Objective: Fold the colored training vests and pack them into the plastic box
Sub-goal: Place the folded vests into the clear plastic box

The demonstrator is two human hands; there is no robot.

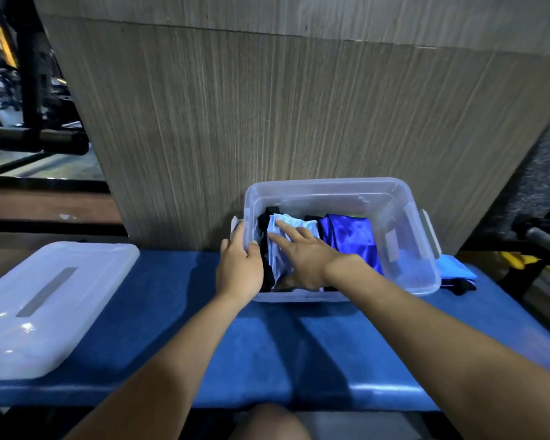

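- In the head view, on the blue table (267, 344): a clear plastic box (407, 268) stands against a wood-grain panel (267, 106), with its lid (45, 306) lying well apart on the left end of the table.
- Left hand (240, 265): it grips the box's left wall, thumb inside the rim and fingers outside, steadying the container.
- Right hand (302, 254): it reaches into the box with fingers straight and spread, pressing flat on a folded light-blue vest (278, 249); it grips nothing.
- Contents: the light-blue vest sits in the left half of the box, dark fabric (264, 223) beside it at the left wall; a royal-blue vest (350, 236) lies just to its right. What lies beneath them cannot be told.
- Outside the box: a piece of light-blue cloth (458, 268) lies on the table behind the box's right end, seemingly not yet packed.
- Risk, fold loss: the cloth looks slick, and the light-blue vest may spring open once the pressing hand lifts, spoiling the fold.
- Risk, box shift: downward pressure near one end could slide or tip the light box if the left hand lets go early.
- Risk, lid closure: fabric bunched high or draped over the rim would likely stop the lid seating.
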